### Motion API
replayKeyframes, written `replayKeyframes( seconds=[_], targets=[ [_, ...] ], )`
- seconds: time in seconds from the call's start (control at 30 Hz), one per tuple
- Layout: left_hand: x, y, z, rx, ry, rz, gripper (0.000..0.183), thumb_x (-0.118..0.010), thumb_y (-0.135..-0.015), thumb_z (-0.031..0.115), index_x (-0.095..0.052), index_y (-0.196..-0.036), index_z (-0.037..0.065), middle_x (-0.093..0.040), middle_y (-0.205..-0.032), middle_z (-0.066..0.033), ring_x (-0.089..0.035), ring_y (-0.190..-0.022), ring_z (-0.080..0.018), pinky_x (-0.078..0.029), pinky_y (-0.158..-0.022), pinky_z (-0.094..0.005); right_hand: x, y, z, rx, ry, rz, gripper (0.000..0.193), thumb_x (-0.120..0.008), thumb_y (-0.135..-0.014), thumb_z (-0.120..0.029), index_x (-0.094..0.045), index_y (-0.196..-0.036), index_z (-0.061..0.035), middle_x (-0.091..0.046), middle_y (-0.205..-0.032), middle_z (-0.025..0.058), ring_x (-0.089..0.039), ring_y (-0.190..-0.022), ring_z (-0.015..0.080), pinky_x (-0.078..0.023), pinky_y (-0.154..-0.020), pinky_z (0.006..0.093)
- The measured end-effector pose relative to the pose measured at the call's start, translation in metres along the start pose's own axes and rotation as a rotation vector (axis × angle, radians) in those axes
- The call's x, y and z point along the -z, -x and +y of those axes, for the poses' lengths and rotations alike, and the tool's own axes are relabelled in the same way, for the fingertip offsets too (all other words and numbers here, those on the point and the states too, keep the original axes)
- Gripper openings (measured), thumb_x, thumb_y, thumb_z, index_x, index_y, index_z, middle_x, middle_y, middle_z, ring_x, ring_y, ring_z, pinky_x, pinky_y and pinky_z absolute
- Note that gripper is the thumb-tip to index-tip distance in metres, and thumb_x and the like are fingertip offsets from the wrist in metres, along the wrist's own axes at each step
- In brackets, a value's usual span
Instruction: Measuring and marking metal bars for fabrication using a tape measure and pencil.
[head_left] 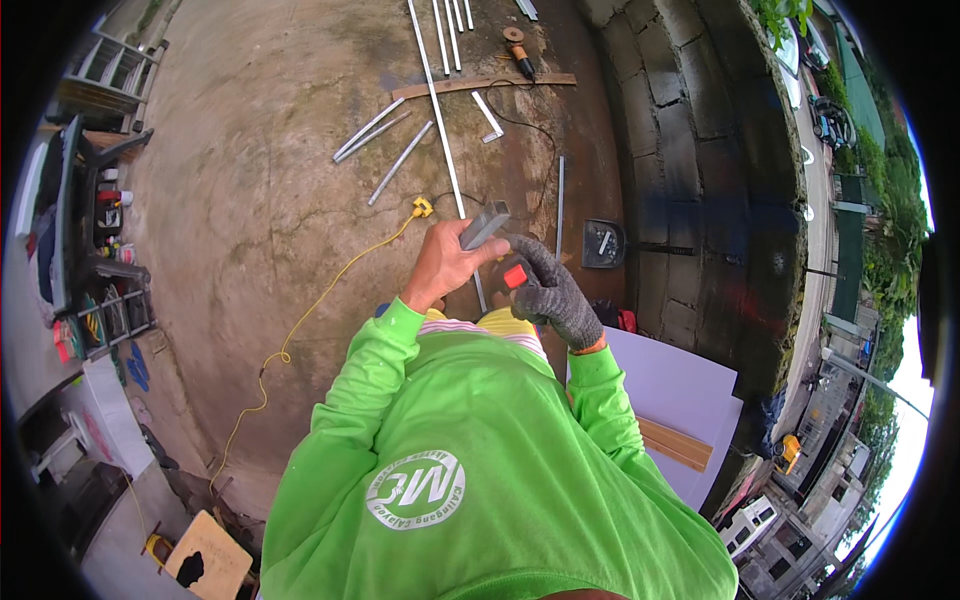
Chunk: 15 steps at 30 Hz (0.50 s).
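Observation:
My bare left hand [440,262] is closed round a short grey piece of square metal tube [485,226], held up in front of my waist. Beside it, my right hand [565,305], in a dark grey knitted glove, has its fingers curled round a small black thing with a red end [515,276]; its kind is hard to make out. The hands are close together, with the metal piece near the gloved fingertips. Just beyond them, a long, thin pale metal tube [437,110] runs along the floor, its near part passing behind my hands.
Short metal tubes [400,163], a wooden strip [485,86], an angle grinder [518,52] and an L-shaped metal piece [488,117] lie ahead. A yellow extension cord [345,268] winds along the left. To the right are a black dustpan [604,243], a white sheet [640,370] and a block wall [690,180].

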<state>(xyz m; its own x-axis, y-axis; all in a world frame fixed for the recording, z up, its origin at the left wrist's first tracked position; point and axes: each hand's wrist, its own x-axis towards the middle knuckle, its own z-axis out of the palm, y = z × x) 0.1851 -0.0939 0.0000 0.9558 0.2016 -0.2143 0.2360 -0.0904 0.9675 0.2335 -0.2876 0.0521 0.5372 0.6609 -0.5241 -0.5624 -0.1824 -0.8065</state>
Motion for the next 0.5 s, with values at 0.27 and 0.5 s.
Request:
replayKeyframes(
  seconds=[0.27,0.5],
  targets=[
    [0.074,-0.038,0.023,0.055,0.573,0.343,0.024,-0.076,-0.08,0.024,-0.064,-0.082,0.002,-0.054,-0.064,0.0,-0.047,-0.054,-0.0069,-0.038,-0.05,-0.0222,0.071,0.018,-0.001,0.01,0.269,-0.089,0.074,-0.074,-0.066,-0.017,-0.048,-0.134,-0.0057,-0.054,-0.095,-0.0003,-0.052,-0.081,0.0093,-0.046,-0.074,0.0237],
    [0.081,-0.046,0.045,-0.177,0.585,0.273,0.036,-0.074,-0.081,0.028,-0.06,-0.096,-0.002,-0.049,-0.066,0.0031,-0.042,-0.055,-0.0056,-0.035,-0.05,-0.021,0.109,0.036,0.001,-0.024,0.027,-0.105,0.072,-0.071,-0.065,-0.011,-0.048,-0.132,0.0022,-0.058,-0.093,0.0002,-0.053,-0.079,0.0091,-0.047,-0.074,0.0236]
  ],
)
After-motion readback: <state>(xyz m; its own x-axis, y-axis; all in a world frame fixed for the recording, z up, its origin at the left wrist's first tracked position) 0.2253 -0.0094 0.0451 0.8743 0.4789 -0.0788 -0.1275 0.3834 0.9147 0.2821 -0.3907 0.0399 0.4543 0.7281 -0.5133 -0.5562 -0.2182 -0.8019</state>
